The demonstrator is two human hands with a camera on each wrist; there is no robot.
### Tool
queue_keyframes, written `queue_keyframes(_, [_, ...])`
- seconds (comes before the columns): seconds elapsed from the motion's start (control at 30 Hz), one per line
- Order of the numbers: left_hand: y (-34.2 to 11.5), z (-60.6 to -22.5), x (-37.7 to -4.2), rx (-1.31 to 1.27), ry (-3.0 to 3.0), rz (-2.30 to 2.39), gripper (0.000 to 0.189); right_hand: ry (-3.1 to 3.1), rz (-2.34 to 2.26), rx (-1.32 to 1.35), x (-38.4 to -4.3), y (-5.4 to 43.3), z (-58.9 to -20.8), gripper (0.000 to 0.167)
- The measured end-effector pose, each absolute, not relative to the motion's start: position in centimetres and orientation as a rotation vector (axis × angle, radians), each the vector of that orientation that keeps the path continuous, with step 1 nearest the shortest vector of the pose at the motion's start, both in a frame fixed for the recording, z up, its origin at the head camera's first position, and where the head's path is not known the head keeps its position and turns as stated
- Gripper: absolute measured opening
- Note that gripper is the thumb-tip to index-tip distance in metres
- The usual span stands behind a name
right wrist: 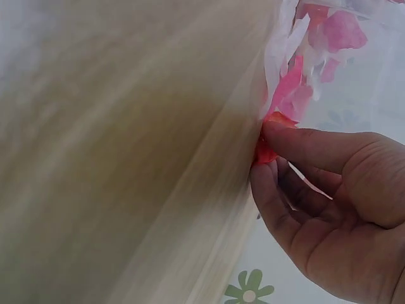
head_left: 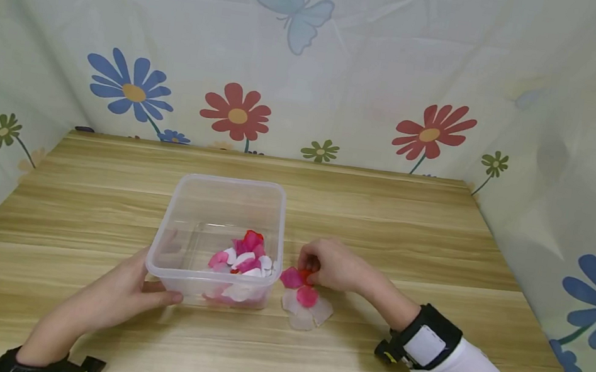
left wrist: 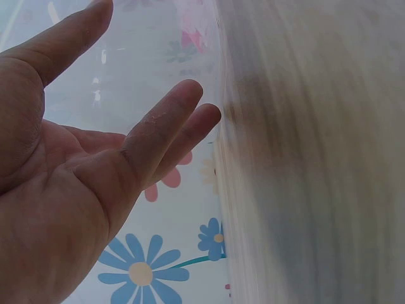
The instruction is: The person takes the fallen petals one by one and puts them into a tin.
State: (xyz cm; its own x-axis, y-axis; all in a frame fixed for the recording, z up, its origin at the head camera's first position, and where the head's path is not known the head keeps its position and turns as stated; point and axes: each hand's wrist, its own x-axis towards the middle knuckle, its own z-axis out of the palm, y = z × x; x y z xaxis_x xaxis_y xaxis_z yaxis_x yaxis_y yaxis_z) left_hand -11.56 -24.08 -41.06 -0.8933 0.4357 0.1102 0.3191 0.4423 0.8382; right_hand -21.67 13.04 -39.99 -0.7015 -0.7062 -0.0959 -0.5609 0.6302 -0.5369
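Note:
A clear plastic box (head_left: 183,273) stands on the table with pink, red and white petals (head_left: 244,258) heaped at its right side. My left hand (head_left: 117,291) rests at the box's front left corner, thumb along the front wall; in the left wrist view its fingers (left wrist: 168,120) are spread and fairly straight beside the clear wall. To the right of the box, my right hand (head_left: 335,264) pinches a red petal (right wrist: 266,149) between thumb and fingertips, low at the tabletop. Around it lie a magenta petal (head_left: 292,278), a round pink petal (head_left: 307,296) and several white petals (head_left: 302,320).
The wood-grain table (head_left: 384,223) reaches back to a pale sheet (head_left: 345,91) printed with flowers and a butterfly. The same sheet hangs along both sides. Black straps with small devices circle both wrists, such as the right wrist band (head_left: 427,341).

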Motion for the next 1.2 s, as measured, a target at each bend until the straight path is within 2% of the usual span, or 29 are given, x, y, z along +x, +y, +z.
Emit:
queue_keyframes(0.57, [-24.2,-41.3,-11.7,0.655,2.551,1.446,0.106,2.522,-0.878,-1.046,-22.1,14.3,-39.3,0.018])
queue_keyframes(0.93, [-24.1,-41.3,-11.6,0.642,2.573,1.429,0.106,2.621,-0.993,-0.973,-21.9,14.6,-37.0,0.02])
queue_keyframes(1.2, [-24.0,-41.1,-11.6,0.66,2.548,1.465,0.102,2.665,-1.166,-1.03,-21.6,14.4,-35.1,0.017])
